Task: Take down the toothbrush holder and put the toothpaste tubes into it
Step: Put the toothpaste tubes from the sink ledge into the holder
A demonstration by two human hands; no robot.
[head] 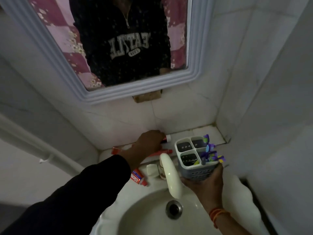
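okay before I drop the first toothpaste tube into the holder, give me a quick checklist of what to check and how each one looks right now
1. Toothbrush holder taken down and supported: ok, the right hand grips it from below, over the sink.
2. Free compartments: ok, three of four look empty; toothbrushes fill the near right one.
3. Holder upright: not ok, it tilts.
4. Left hand has a firm grip on a tube: cannot tell, fingers cover it; only its white cap end shows.
5. Other tubes reachable: ok, one lies by the tap.
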